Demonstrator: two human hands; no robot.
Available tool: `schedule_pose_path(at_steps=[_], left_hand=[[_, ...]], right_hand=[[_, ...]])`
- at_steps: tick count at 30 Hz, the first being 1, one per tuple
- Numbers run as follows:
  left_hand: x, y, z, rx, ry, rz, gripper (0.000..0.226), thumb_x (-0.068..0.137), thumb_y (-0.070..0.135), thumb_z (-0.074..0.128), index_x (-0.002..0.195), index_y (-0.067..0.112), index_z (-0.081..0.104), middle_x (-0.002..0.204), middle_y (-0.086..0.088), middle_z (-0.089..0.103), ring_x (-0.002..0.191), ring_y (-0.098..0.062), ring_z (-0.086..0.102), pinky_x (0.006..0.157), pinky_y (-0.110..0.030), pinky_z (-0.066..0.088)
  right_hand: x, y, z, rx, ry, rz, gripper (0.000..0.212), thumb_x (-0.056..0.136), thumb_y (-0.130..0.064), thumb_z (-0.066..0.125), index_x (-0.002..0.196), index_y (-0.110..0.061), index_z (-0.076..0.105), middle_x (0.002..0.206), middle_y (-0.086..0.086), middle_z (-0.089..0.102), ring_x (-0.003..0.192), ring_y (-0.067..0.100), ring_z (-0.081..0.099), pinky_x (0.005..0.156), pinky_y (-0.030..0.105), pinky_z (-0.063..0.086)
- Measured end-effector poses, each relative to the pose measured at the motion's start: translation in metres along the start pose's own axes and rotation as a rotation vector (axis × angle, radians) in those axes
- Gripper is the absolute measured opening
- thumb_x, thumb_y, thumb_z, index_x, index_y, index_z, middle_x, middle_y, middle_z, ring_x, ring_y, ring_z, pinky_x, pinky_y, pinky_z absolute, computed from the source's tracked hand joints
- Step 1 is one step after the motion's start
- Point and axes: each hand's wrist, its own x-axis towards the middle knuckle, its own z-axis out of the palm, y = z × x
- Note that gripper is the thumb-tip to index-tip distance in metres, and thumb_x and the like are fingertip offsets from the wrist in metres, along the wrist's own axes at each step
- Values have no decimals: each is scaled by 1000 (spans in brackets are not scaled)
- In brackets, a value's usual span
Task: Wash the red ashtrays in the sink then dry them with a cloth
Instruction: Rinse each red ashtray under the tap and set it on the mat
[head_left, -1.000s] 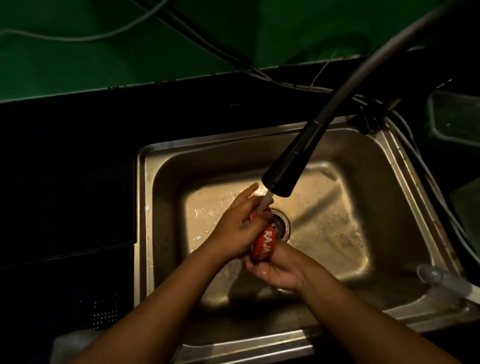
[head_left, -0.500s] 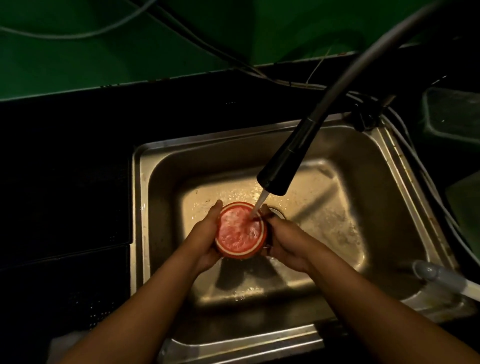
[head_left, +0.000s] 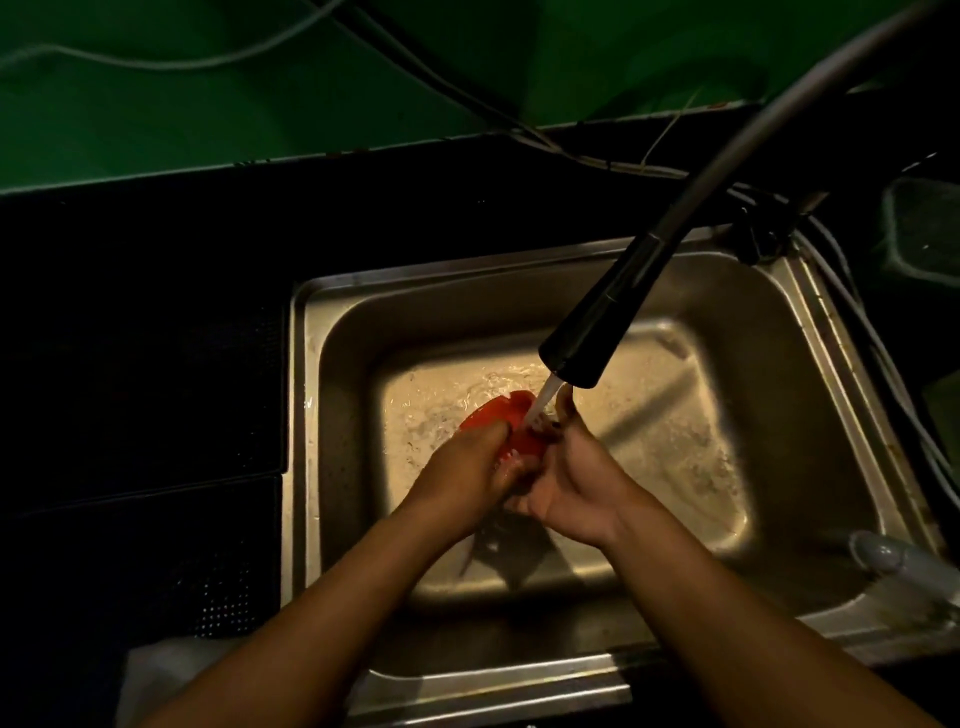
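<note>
Red ashtray now tilted, left hand and right hand gripping it, faucet running

Red ashtray popping against a dull steel sink

The ashtray is showing bright orange-red. The sink is looking brushed silver, going yellowish down in the basin. The tap head is reading glossy black on a grey hose. The wall behind is looking deep green, and the counter is coming across black, with fine pale dots patterning the mat on the left.
</note>
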Motion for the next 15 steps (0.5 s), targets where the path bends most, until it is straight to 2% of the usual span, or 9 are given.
schedule_pose_path(at_steps=[2,4,6,8,10,12,15], left_hand=[[3,-7,4,200,-68,128,30,90,39,57,115,22,59,110,-4,64,103,-23,56,83,-28,39],[1,-13,4,382,-115,190,36,91,44,54,121,24,59,119,-1,63,110,-22,51,92,-30,32],[-8,-19,3,413,-85,240,37,90,49,49,117,27,62,117,1,63,110,-23,51,95,-35,32],[-21,-30,3,353,40,209,40,88,51,44,111,26,64,117,-2,60,113,-26,50,96,-42,38],[-29,-39,3,165,184,39,35,91,46,46,117,27,59,131,-3,50,126,-21,41,102,-38,34],[-32,-43,1,-145,312,-213,23,98,33,46,118,26,54,133,0,48,128,-17,40,102,-30,33],[-28,-52,-5,-670,285,-636,32,103,34,29,112,20,56,131,-5,54,120,-26,51,95,-35,39]], right_hand=[[-6,-5,-4,16,-23,-41,33,88,-41,54,94,-16,74,104,10,69,82,22,65,83,41,48],[-9,-5,-9,-40,-5,-62,18,90,-20,55,96,-11,70,98,12,71,82,22,67,72,35,54],[-6,-2,-15,-119,50,-90,21,92,-8,52,109,-8,63,103,16,71,90,27,70,76,41,58],[1,-1,-19,-96,93,-146,30,93,-4,50,121,-13,56,118,19,66,104,35,66,85,53,54],[9,0,-16,-35,120,-184,37,94,-1,48,126,-19,51,126,19,59,110,39,61,86,59,52],[13,2,-7,-20,115,-175,44,93,4,44,127,-24,49,126,15,56,112,38,58,86,57,52],[12,13,-7,-88,47,-96,46,93,5,43,123,-27,52,127,12,54,115,36,54,87,57,51]])
